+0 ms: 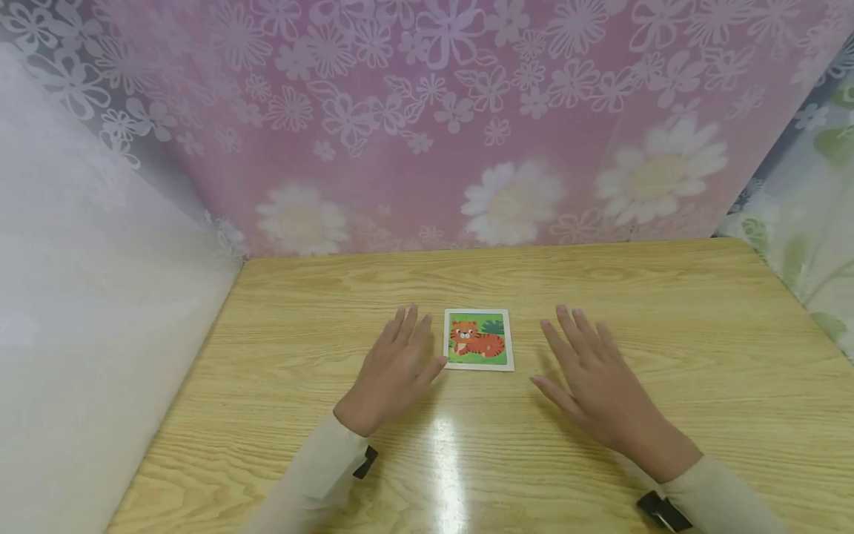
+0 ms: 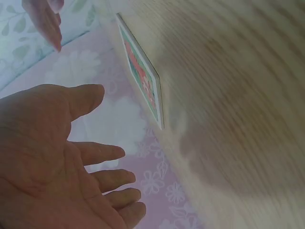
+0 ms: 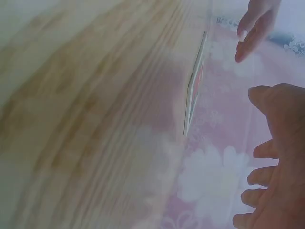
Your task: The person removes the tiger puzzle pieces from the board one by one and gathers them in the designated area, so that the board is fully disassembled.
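Observation:
A square picture puzzle with a white border (image 1: 478, 367) lies flat on the wooden table, showing an orange tiger on green. In the head view my left hand (image 1: 396, 363) is just left of it, palm down, fingers extended and holding nothing. Its thumb tip comes close to the puzzle's lower left corner; the left wrist view shows the hand raised above the table, apart from the puzzle (image 2: 140, 76). To the right, with a wider gap, my right hand (image 1: 597, 382) hovers with fingers spread and nothing in it. The right wrist view shows the puzzle (image 3: 194, 86) edge-on.
The wooden table (image 1: 320, 297) extends around the puzzle on all sides. A pink flowered curtain (image 1: 400, 163) hangs along its far edge. White cloth (image 1: 100, 297) hangs at the left, and a leaf-patterned one (image 1: 800, 222) at the right. Dark bands sit on both wrists.

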`<state>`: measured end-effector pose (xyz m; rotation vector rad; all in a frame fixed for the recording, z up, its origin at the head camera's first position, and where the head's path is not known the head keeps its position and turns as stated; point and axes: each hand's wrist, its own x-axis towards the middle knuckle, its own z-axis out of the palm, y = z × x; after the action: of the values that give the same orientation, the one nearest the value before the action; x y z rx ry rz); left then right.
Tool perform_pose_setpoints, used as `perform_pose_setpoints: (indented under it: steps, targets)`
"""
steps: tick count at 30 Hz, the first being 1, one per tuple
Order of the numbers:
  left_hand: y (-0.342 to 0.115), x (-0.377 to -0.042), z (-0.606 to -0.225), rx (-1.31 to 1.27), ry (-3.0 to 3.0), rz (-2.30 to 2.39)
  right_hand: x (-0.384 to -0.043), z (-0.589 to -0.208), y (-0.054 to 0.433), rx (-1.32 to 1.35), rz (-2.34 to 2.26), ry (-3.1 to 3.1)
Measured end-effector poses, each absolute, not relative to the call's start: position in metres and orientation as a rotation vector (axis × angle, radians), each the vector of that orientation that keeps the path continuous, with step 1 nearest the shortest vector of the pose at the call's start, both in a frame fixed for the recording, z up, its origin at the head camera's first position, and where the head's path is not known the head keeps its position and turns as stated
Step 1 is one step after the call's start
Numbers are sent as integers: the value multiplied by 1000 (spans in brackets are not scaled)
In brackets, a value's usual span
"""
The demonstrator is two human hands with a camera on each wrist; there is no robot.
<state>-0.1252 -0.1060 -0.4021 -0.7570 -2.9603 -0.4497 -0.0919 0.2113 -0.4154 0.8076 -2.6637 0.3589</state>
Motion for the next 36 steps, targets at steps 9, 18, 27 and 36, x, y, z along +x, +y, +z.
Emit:
perform_pose_setpoints:
  steps: [9, 18, 27, 36]
  targets:
    - [-92, -143, -400, -848, -2994, -531, -101, -418, 196, 852, 451, -2733]
    - [-79, -158, -402, -837, -3051, -546, -112, -421, 181, 923, 472, -2763]
    - [-72, -171, -409, -740, -3106, -768, -122, -426, 172, 1050, 426, -2657]
    - [-70, -184, -419, -683, -3062, -841, -135, -426, 163, 1004, 551, -2823]
